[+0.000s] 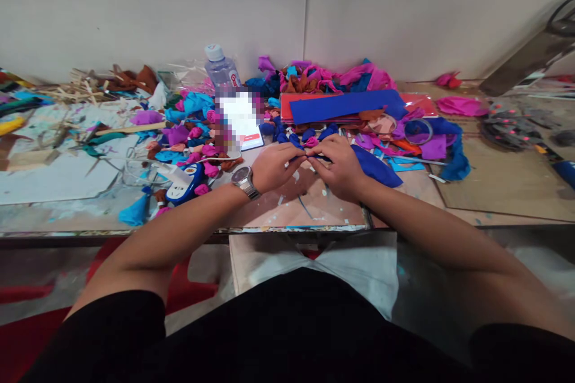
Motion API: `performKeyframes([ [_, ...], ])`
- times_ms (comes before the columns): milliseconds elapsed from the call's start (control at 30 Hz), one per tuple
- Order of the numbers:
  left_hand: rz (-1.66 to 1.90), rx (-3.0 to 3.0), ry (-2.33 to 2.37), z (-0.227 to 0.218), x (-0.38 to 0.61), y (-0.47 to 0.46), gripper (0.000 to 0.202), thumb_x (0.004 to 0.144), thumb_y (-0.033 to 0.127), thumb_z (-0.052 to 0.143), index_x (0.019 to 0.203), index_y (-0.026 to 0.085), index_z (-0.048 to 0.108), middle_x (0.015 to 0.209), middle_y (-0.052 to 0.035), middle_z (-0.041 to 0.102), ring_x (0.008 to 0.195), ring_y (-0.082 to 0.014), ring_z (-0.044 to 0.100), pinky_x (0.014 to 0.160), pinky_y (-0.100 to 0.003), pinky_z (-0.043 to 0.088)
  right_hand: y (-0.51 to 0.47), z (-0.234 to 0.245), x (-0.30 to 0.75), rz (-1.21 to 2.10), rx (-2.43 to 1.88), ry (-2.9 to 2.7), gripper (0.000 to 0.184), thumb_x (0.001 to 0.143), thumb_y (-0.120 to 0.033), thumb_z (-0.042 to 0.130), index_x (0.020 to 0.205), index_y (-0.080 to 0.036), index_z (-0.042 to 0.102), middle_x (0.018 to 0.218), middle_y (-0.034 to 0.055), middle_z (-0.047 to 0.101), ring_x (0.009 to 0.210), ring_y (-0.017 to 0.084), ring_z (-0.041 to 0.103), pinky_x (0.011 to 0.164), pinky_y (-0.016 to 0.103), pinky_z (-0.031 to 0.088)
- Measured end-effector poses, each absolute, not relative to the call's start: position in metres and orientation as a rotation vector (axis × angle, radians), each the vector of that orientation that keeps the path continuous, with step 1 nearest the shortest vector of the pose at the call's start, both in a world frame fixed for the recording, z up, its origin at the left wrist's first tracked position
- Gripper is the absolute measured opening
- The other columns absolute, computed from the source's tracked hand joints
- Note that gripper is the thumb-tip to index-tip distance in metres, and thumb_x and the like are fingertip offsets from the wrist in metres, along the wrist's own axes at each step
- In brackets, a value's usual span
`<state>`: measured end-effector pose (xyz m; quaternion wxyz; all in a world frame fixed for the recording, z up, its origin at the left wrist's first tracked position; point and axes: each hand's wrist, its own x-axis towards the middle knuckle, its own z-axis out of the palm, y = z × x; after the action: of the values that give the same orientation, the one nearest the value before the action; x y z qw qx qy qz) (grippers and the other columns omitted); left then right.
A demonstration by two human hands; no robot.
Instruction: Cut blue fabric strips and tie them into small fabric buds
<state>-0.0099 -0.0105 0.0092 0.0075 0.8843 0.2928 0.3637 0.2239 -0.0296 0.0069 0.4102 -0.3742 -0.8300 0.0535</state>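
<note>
My left hand (274, 166), with a metal watch (245, 182) on its wrist, and my right hand (339, 167) meet at the middle of the worktable (503, 185). Both are closed in a pinch on a small pink and blue piece of crepe paper (311, 143) held between the fingertips. A larger blue paper piece (377, 169) lies just right of my right hand, touching it. Several small rolled pink and blue paper buds (287, 134) lie right behind my fingers.
A plastic water bottle (221, 72) and a phone (242, 119) stand behind my left hand. A blue paper strip (345, 105) lies on red sheets. A tape roll (418, 130) sits to the right, a glue gun (182, 182) to the left. Scraps of paper cover the back.
</note>
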Motion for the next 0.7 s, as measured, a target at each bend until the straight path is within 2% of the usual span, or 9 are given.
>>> performKeyframes([
  [233,1.108,2.783,0.93,0.0089,-0.0085,-0.0089,0.024,0.107,0.033,0.063,0.104,0.017,0.081,0.092,-0.0086,0.081,0.082,-0.0205,0.075,0.074,-0.033,0.053,-0.0273,0.0049,0.2236,0.121,-0.993,-2.143,0.011,0.102,-0.032,0.069,0.103,-0.025,0.077,0.102,0.0066,0.082,0.104,0.031,0.066,0.096,0.05,0.043],
  [467,1.032,2.776,0.905,0.0094,-0.0076,-0.0112,0.021,0.105,0.028,0.062,0.105,0.019,0.08,0.09,-0.0071,0.08,0.079,-0.0193,0.073,0.072,-0.033,0.052,-0.0318,0.0072,0.2206,0.151,-1.04,-2.133,0.006,0.098,-0.028,0.066,0.097,-0.026,0.071,0.099,0.0036,0.081,0.104,0.03,0.064,0.105,0.053,0.032],
  [700,1.044,2.767,0.911,0.0098,-0.0083,-0.0105,0.022,0.107,0.033,0.064,0.105,0.019,0.081,0.09,-0.007,0.08,0.079,-0.0197,0.073,0.072,-0.032,0.051,-0.0319,0.0075,0.2195,0.23,-1.055,-2.12,0.004,0.097,-0.025,0.065,0.095,-0.026,0.069,0.098,0.0034,0.079,0.106,0.03,0.063,0.103,0.052,0.033],
])
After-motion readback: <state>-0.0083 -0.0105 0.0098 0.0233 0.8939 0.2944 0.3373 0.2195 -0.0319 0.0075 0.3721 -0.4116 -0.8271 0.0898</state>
